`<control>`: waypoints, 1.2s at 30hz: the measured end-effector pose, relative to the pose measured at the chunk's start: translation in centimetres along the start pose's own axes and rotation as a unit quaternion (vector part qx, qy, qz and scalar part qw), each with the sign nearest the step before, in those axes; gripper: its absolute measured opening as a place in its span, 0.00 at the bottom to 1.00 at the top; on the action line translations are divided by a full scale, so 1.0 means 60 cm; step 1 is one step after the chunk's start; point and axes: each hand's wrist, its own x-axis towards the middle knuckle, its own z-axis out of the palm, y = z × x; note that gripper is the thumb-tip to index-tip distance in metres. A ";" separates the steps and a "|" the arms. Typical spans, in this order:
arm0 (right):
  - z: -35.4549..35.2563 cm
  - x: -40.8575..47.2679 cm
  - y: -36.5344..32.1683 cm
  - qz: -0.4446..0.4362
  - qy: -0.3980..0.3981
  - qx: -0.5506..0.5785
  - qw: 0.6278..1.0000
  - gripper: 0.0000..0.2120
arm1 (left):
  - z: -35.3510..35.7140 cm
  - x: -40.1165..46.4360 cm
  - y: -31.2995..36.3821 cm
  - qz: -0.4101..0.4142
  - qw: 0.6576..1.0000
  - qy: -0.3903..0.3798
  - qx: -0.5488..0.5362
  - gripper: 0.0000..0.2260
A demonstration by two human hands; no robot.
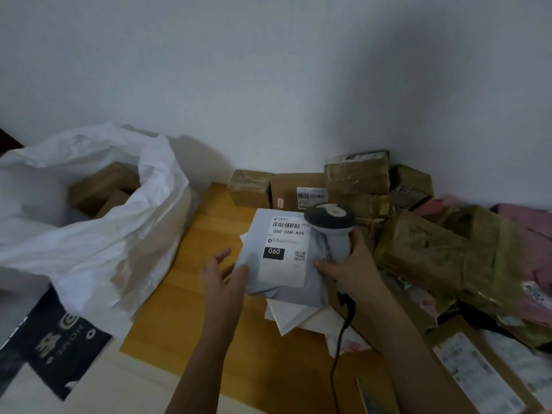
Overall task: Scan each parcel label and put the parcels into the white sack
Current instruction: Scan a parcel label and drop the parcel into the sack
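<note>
A grey poly-mailer parcel point(286, 282) lies on the wooden table, its white label point(285, 249) facing up and reading 060-06B-A05. My left hand point(222, 274) touches the parcel's left edge with fingers spread. My right hand point(352, 264) grips the handle of a corded barcode scanner point(330, 221), whose dark head sits at the label's upper right corner, and its thumb presses on the parcel's right side. The white sack point(98, 228) stands open at the left with brown boxes inside.
Several taped brown cartons point(357, 174) line the wall behind the parcel. More wrapped parcels point(430, 249) and pink mailers pile up at the right. White mailers point(291, 316) lie under the grey one. A dark patterned mat point(56, 339) is at lower left. The scanner cable point(340, 339) hangs toward me.
</note>
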 end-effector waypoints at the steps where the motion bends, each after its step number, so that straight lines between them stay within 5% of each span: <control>1: -0.005 -0.001 -0.003 -0.011 -0.021 -0.012 1.000 0.38 | 0.001 0.006 0.002 -0.025 0.999 -0.014 0.017 0.19; 5: -0.017 -0.002 -0.016 -0.050 -0.083 -0.005 0.995 0.33 | 0.003 0.021 0.015 -0.172 0.977 -0.127 0.004 0.19; 8: -0.017 -0.001 -0.023 -0.061 -0.070 -0.027 0.995 0.32 | -0.008 0.024 0.020 -0.184 0.958 -0.217 -0.045 0.15; 12: -0.004 0.004 -0.030 -0.039 -0.008 -0.045 0.998 0.25 | -0.012 0.037 0.008 -0.026 0.986 -0.098 0.134 0.11; 16: 0.000 0.003 -0.038 0.008 0.015 0.010 1.000 0.17 | -0.018 0.047 0.007 -0.025 0.998 -0.001 0.050 0.06; 22: 0.006 -0.021 -0.074 0.031 -0.085 0.103 0.991 0.14 | -0.018 0.059 -0.006 -0.056 0.998 -0.011 -0.036 0.09; 27: 0.007 -0.044 -0.114 0.035 -0.167 0.130 0.977 0.23 | -0.017 0.076 -0.030 -0.073 0.995 -0.026 -0.063 0.13; 36: 0.007 -0.078 -0.179 0.027 -0.130 0.111 0.985 0.15 | -0.016 0.117 -0.036 -0.112 0.989 -0.008 -0.094 0.17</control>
